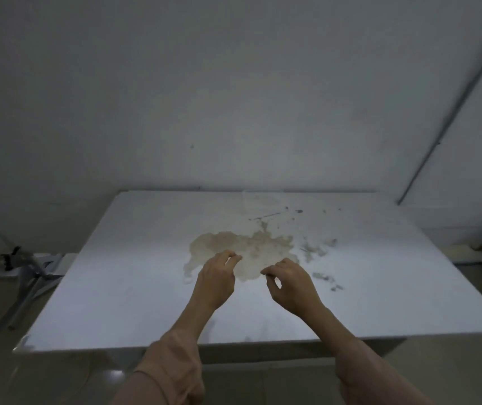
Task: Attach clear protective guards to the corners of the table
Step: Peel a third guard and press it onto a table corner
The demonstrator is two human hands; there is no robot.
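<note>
Smooth rectangular white table (111,287), irregular tan stain (242,247)

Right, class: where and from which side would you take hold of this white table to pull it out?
Take the table by its near long edge, from the person's side. That edge is free and the thin top seems to overhang there, leaving room to hook underneath; the far edge appears to sit against the wall.

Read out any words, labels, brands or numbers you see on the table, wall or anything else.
None: no readable text on the table, the wall or the folded metal frame. The table's marks are stains, not writing.
</note>
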